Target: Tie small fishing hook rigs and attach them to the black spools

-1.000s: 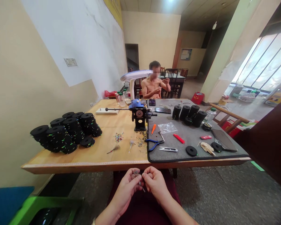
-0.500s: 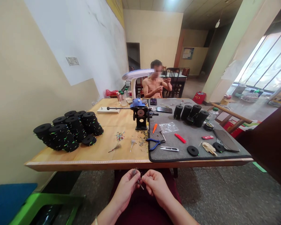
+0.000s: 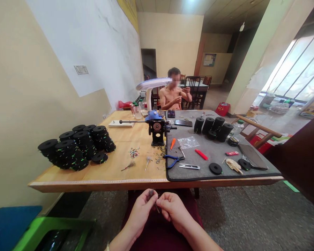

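In the head view, the left hand [image 3: 144, 205] is closed on a thin, greyish bundle of fine strands [image 3: 151, 192], which sits between its thumb and fingers just in front of the near edge of a light wooden table [image 3: 102, 174], above dark maroon clothing [image 3: 161, 235]. The right hand [image 3: 172, 209] is closed in a pinch beside it, thumb and forefinger against or very near the bundle; whether they grip anything is too small to tell. Among the containers, clear bottles with green caps [image 3: 137, 112] stand at the back left of the table, their contents indistinct, and a single clear, green-capped bottle [image 3: 237, 129] is at the right edge, near a small round black tin [image 3: 233, 141]. A flat, clear plastic bag [image 3: 187, 143] lies on a grey fabric mat [image 3: 185, 175]; I cannot tell what it holds. Stacked black foam spools [image 3: 81, 139] fill the table's left, coloured bits along their sides, with multicoloured beads [image 3: 134, 152] and two brush-like bunches [image 3: 131, 164] to their right. A black machine with a dial [image 3: 157, 127] stands before a white and blue lamp [image 3: 153, 83]. The mat also bears shorter rows of black cylinders [image 3: 208, 125], blue-handled pliers [image 3: 178, 160], silver snips [image 3: 189, 166] and an orange-handled tool [image 3: 173, 143]. Across the table sits another person [image 3: 170, 96], dark wooden chairs [image 3: 193, 83] behind; a barred window [image 3: 290, 69] is at right.
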{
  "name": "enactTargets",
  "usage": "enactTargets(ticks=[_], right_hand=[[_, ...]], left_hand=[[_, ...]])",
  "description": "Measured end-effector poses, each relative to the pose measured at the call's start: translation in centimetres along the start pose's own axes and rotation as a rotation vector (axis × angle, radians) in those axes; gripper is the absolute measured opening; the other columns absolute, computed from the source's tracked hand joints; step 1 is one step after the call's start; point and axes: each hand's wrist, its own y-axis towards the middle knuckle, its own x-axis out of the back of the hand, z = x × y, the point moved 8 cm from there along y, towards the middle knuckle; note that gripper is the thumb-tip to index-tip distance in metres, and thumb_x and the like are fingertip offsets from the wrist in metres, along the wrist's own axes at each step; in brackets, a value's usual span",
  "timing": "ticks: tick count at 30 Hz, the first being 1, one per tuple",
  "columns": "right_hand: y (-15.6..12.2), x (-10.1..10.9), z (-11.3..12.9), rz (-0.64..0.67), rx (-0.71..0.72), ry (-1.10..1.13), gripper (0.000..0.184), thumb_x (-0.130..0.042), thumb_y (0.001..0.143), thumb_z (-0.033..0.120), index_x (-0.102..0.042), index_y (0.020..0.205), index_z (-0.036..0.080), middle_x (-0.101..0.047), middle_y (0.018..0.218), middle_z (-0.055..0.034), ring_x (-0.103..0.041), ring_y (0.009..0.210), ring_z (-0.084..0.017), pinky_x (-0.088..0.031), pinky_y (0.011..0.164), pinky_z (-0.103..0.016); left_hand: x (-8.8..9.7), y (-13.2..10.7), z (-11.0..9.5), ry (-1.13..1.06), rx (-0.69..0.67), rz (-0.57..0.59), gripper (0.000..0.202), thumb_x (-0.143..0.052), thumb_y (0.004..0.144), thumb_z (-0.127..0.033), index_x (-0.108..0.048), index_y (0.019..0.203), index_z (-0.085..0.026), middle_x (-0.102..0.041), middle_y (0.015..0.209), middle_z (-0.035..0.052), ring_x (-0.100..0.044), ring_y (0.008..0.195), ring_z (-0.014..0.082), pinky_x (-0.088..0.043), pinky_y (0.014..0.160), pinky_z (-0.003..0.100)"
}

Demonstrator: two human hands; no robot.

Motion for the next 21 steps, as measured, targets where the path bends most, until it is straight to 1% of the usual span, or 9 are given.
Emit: enactTargets(ticks=[6,12,17,21], right_hand=[[0.2,0.3,-0.3,-0.011,-0.008,-0.021,0.042,-0.074,0.062,0.052,-0.05,0.062,0.017,-0.044,0.032,0.0102,-0.025,0.028,-0.002,-0.013,0.035,-0.019],[0.3,0.7,-0.3,-0.04,-0.013,-0.035,0.042,-0.072,0.063,0.053,-0.05,0.066,0.018,-0.043,0.032,0.0112,-0.025,0.028,-0.002,-0.013,0.035,-0.019],[0.3,1.1,0.2,-0.065,0.02,-0.1,0.04,-0.07,0.066,0.052,-0.051,0.067,0.018,-0.043,0.034,0.0114,-0.026,0.03,-0.003,-0.016,0.035,-0.018],[0.4,1.3,0.5,-0.084,0.051,-0.161,0.037,-0.067,0.068,0.051,-0.05,0.069,0.018,-0.045,0.034,0.0116,-0.027,0.029,-0.003,-0.019,0.034,-0.017]], left_hand=[[-0.1,-0.2,-0.5,0.076,-0.038,0.009,0.026,-0.072,0.07,-0.039,-0.059,0.073,-0.017,-0.055,0.063,-0.0043,-0.048,0.055,0.0104,-0.041,0.052,0.021],[0.0,-0.3,-1.1,0.17,-0.097,0.01,0.028,-0.071,0.07,-0.042,-0.059,0.073,-0.017,-0.056,0.064,-0.0034,-0.048,0.053,0.0112,-0.043,0.051,0.022],[0.1,-0.5,-1.7,0.257,-0.139,-0.008,0.028,-0.07,0.071,-0.044,-0.059,0.072,-0.018,-0.054,0.058,-0.0038,-0.047,0.05,0.0111,-0.039,0.049,0.021],[-0.1,-0.8,-2.4,0.319,-0.169,-0.011,0.028,-0.07,0.071,-0.045,-0.061,0.07,-0.018,-0.057,0.058,-0.0017,-0.05,0.053,0.0129,-0.04,0.051,0.022]])
